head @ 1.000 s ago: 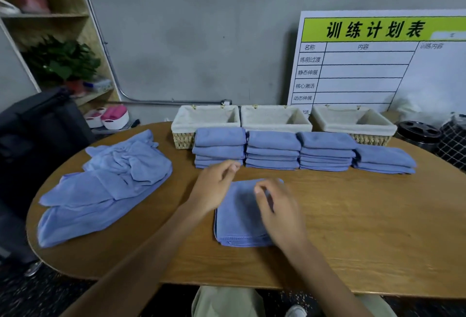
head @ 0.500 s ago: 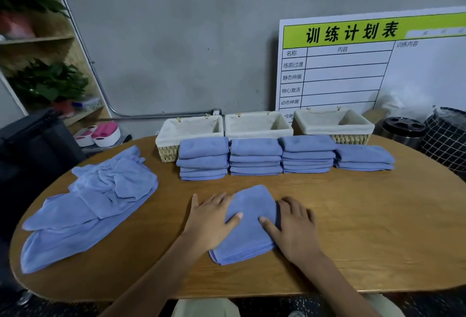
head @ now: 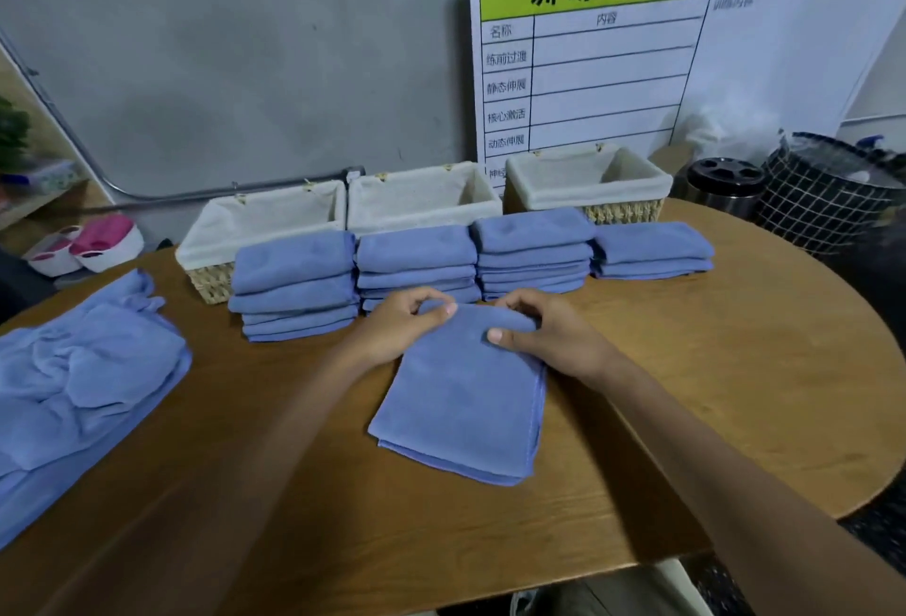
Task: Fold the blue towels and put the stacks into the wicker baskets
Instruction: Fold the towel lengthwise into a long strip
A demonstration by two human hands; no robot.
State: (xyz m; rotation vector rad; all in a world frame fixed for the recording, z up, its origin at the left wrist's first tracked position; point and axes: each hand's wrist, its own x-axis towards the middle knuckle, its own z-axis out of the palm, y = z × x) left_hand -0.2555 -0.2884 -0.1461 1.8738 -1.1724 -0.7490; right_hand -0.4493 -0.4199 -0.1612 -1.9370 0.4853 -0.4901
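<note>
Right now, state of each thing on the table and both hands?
towel in hand: folded, far edge pinched
left hand: pinching its far left corner
right hand: pinching its far right corner
four stacks: folded, on the table
three wicker baskets: empty
loose towels: unfolded heap

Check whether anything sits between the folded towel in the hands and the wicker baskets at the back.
Yes. The folded towel, pinched at its far edge by the left hand and right hand, has a row of towel stacks directly between it and the wicker baskets. It must be lifted over them.
</note>
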